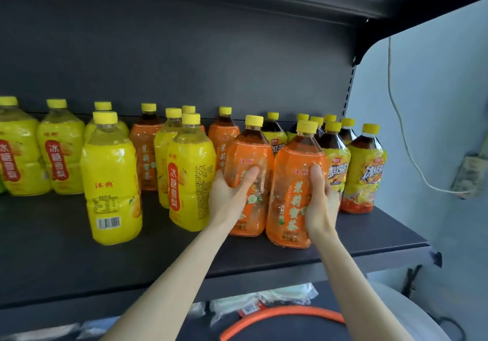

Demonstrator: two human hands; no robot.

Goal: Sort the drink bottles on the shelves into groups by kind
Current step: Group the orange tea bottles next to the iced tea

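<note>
Each hand (227, 198) (320, 200) grasps an orange-label bottle (249, 155) (295, 182) mid-body near the shelf (79, 274) front edge; probably heavy, slick film.

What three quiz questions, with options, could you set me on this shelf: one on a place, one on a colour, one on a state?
1. Where on the shelf do the dark tea bottles stand? A left end; B right end; C middle.
2. What colour are the caps? A red; B white; C yellow.
3. What is the left hand doing? A gripping an orange bottle; B hanging idle; C pressing a cap.

Answers: 1 B, they cluster at the right end. 2 C, every visible cap is yellow. 3 A, its fingers and thumb curl round the bottle.
</note>
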